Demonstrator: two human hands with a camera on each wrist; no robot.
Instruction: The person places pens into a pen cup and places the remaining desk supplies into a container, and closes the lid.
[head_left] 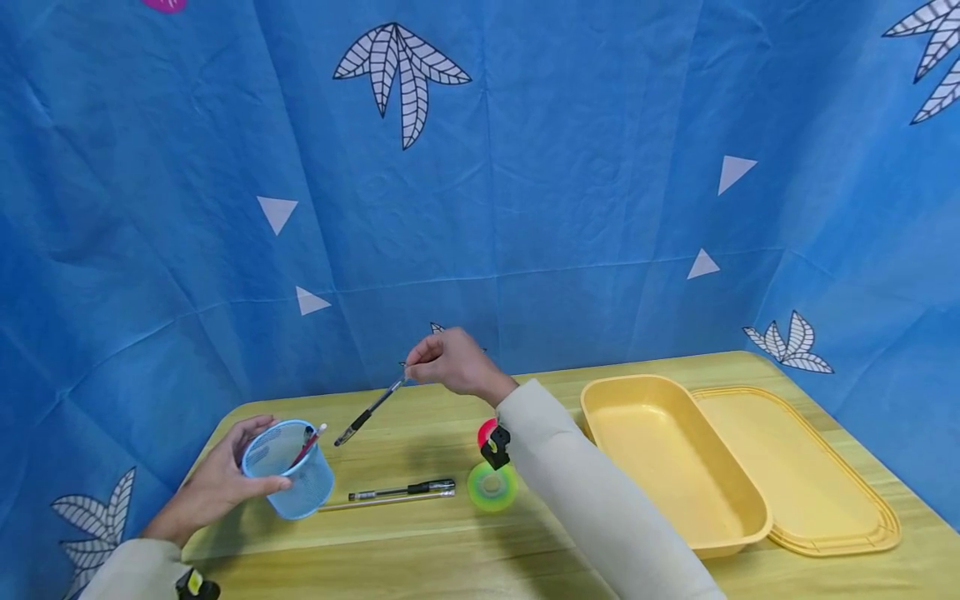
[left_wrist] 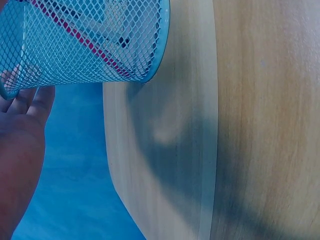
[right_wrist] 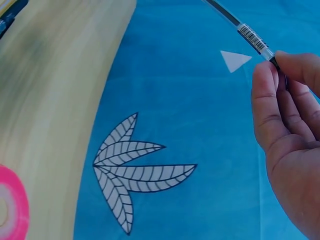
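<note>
My left hand (head_left: 228, 467) grips a light blue mesh pen holder (head_left: 303, 490) around its side, tilting it at the table's left. Inside it stand a red pen (head_left: 306, 447) and a darker one; through the mesh in the left wrist view the red shaft (left_wrist: 75, 33) slants. My right hand (head_left: 459, 364) pinches a clear-barrelled pen (head_left: 372, 408) by its end, above the table's back edge, its black grip and capped tip pointing down left toward the holder. A barcode label (right_wrist: 253, 38) shows on the barrel in the right wrist view.
A black pen (head_left: 401, 490) and a thin pencil-like stick (head_left: 386, 501) lie beside the holder. A green tape roll (head_left: 492, 487) and a pink one (head_left: 487, 431) sit near my right forearm. To the right are a yellow tray (head_left: 667, 467) and its lid (head_left: 795, 467).
</note>
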